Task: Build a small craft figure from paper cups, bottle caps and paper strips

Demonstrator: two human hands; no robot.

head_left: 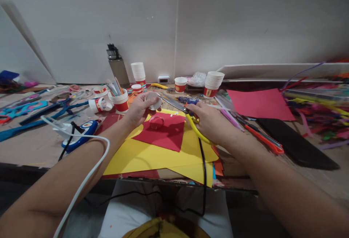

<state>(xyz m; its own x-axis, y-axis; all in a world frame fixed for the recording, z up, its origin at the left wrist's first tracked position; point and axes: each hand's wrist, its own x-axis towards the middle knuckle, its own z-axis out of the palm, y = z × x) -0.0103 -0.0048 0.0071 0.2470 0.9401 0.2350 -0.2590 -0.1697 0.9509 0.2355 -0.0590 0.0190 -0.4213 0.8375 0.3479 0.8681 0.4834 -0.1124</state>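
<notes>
Forearms [272,172] lay across the counter's [231,165] near edge. Over its middle, the left hand [142,107] pinched a white paper piece [154,102]; the right hand [204,117] gripped yellow-handled scissors [176,104], tips beside it. Trimming seemed in hand; another snip would need the piece steady.

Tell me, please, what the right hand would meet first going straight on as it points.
Probably the white piece in the left hand, with the scissors in the right hand leading; depth is unclear.
</notes>
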